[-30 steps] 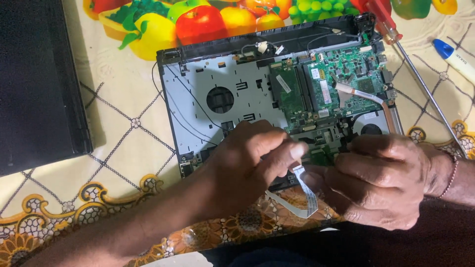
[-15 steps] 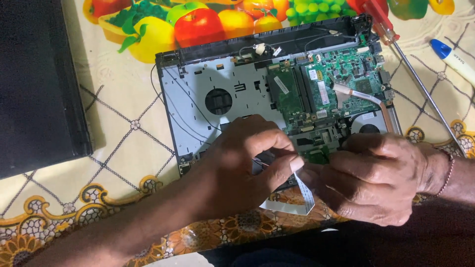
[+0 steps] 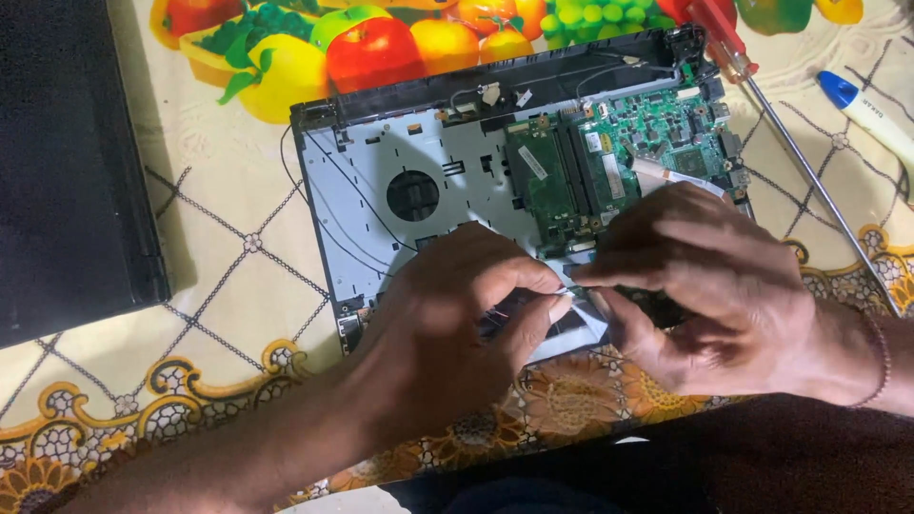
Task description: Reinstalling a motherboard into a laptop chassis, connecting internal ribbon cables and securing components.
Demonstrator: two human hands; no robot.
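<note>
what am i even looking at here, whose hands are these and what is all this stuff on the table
This is one picture from a camera worn on a person's head, looking down at their own two bare hands. There is no robot. In front of them lies an opened laptop base, its cover off, so you see the grey metal inside, a round fan opening and a green circuit board. The left hand and the right hand meet at the near edge of the base, and both pinch a thin flat ribbon cable between their fingertips. The base rests on a tablecloth printed with fruit and flowers. To the right lies a long screwdriver with a red handle, and beyond it a white pen with a blue cap. At far left sits a flat black panel.
</note>
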